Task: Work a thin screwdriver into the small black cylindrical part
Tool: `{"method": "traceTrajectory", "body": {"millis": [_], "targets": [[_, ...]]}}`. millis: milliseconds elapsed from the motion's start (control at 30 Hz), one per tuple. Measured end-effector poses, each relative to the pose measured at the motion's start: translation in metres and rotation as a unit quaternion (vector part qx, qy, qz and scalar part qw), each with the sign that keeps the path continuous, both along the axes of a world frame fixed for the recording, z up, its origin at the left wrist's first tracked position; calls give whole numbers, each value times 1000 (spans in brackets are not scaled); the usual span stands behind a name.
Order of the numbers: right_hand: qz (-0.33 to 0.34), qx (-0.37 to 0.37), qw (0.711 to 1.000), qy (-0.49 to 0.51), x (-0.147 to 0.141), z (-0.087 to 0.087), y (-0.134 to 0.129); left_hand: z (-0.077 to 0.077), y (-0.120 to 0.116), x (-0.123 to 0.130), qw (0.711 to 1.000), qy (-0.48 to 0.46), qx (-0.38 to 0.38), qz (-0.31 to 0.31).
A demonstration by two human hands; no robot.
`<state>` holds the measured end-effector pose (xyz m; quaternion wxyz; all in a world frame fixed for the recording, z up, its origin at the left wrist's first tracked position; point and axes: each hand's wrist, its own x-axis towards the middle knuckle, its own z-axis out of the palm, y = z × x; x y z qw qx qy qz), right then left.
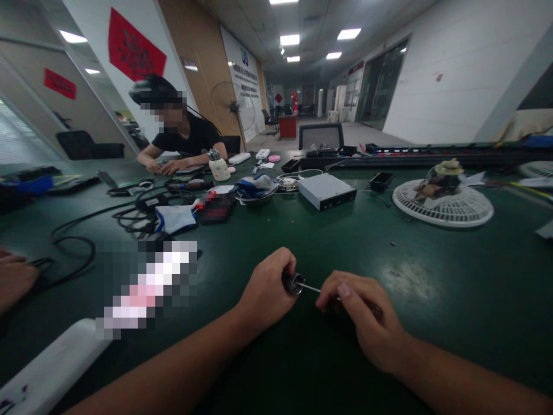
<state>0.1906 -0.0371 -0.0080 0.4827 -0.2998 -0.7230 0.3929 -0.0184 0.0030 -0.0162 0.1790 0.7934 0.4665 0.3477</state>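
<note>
My left hand is closed around a small dark cylindrical part, whose round, metallic-looking open end faces right. In my right hand is a screwdriver, its handle mostly hidden by the fingers. The thin metal shaft runs left from my fingers to the open end of the cylinder. Whether the tip touches anything inside cannot be seen. Both hands are low over the dark green table, near its front middle.
A silver disc drive lies beyond my hands. A white fan grille stands at right. Cables, a cloth and a bowl sit left. A white power strip lies front left. Another person sits across.
</note>
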Motion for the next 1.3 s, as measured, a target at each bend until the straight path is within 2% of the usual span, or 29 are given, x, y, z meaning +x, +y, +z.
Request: {"method": "traceTrajectory", "body": {"millis": [67, 233, 433, 633, 867, 967, 1133, 1300], "targets": [[7, 9, 1000, -12, 0, 0, -1, 0, 0, 0, 1000, -1, 0, 1], [-64, -15, 998, -6, -1, -1, -1, 0, 0, -1, 1000, 3, -8, -9], [4, -1, 1000, -9, -1, 0, 0, -2, 0, 0, 1000, 8, 6, 0], [-65, -20, 998, -12, -1, -1, -1, 0, -1, 0, 1000, 9, -10, -5], [21, -5, 1000, -16, 0, 3, 1, 0, 0, 0, 1000, 0, 3, -1], [6, -11, 1000, -21, 0, 2, 0, 1, -1, 1, 1000, 11, -4, -7], [-67, -27, 997, -18, -1, -1, -2, 2, -2, 0, 1000, 17, -15, -2], [-35, -16, 999, -5, -2, 1, 0, 1, -1, 0, 1000, 11, -22, 8]]}}
